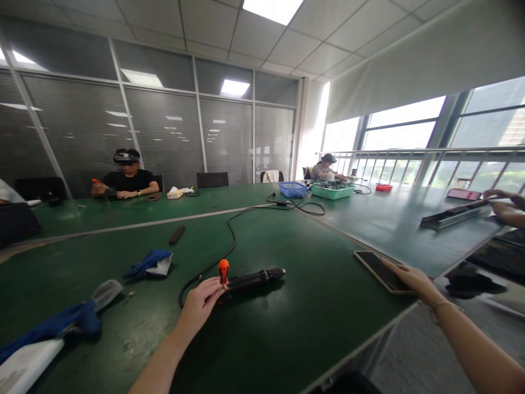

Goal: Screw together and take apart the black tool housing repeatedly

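My left hand (204,298) is closed in a pinch at a small orange-headed tool (223,268) with dark parts; its exact kind is hard to make out. Right beside those fingers, a black electric screwdriver (258,279) lies on the green table, its metal tip pointing right. A black cable (234,232) curves from behind my hand toward the back. At the table's right edge, my right hand (404,279) is on a smartphone (375,265) with a dark screen and pale frame. Its fingers reach over the screen and grip the phone's near side; the thumb is hidden.
Blue-and-grey gloves (150,265) and a dark bar (176,235) lie left. Blue (293,189) and green baskets (333,190) stand farther back. Two people sit across the table. At right, another person's hands (506,208) hold a metal rail (455,214).
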A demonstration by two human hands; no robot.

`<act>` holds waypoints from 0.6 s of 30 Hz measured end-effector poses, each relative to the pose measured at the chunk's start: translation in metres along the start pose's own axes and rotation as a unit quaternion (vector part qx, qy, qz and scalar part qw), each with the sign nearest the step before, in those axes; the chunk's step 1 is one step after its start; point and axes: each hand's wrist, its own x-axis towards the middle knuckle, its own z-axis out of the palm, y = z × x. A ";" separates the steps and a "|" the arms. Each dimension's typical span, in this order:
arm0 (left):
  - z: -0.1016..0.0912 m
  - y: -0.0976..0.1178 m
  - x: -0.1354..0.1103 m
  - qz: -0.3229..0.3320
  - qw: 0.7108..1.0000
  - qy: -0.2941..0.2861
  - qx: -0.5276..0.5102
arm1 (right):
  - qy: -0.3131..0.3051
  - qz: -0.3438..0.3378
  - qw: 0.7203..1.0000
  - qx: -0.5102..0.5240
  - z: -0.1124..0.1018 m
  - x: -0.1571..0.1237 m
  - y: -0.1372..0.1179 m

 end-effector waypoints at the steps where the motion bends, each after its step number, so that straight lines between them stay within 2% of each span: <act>1: 0.000 -0.001 0.000 -0.001 1.000 -0.003 0.003 | -0.011 0.011 1.000 0.014 -0.005 0.001 0.001; 5: 0.000 -0.001 0.000 -0.004 1.000 -0.012 0.011 | -0.072 0.030 0.992 0.094 -0.017 0.005 0.004; 9: 0.000 -0.004 0.000 -0.002 1.000 -0.016 0.018 | -0.124 0.018 0.980 0.155 -0.017 0.009 0.002; 18: 0.002 -0.008 0.001 0.009 0.999 -0.012 0.031 | -0.156 -0.001 0.974 0.162 -0.016 0.015 -0.002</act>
